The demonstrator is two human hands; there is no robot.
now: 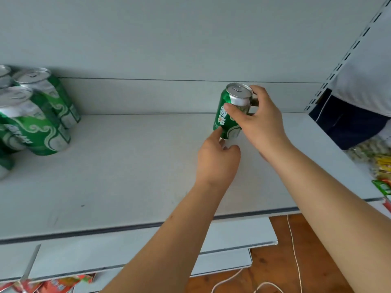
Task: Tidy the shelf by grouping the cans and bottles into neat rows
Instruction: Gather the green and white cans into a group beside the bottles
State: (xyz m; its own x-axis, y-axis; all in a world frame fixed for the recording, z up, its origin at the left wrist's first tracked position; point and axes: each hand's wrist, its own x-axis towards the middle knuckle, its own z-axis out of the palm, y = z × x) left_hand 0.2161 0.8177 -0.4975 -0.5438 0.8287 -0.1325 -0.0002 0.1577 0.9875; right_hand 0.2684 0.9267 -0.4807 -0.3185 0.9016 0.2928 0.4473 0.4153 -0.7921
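A lone green can [231,111] stands on the pale shelf [131,166] right of the frame's centre, well apart from the cluster of green cans [38,115] crowded at the left edge. The right hand [257,121] wraps around the lone can's upper half, thumb across the front and fingers curled behind it near the rim. The left hand [218,161] sits just below, its forefinger stretched out to touch the can's lower side while the other fingers are loosely curled and hold nothing. Whether the can's base rests on the shelf or is slightly tilted off it is hard to tell.

The step in hand looks like collecting this stray can so it can join the others. The next move calls for carrying or sliding it leftward across the bare stretch of shelf, keeping it upright, and setting it down in line with the group without knocking the cans that already stand close together there. No bottles show in this view. At the right edge lie colourful packets [380,163], and below the shelf's front lip a white cord [294,250] trails across a wooden floor [313,261].
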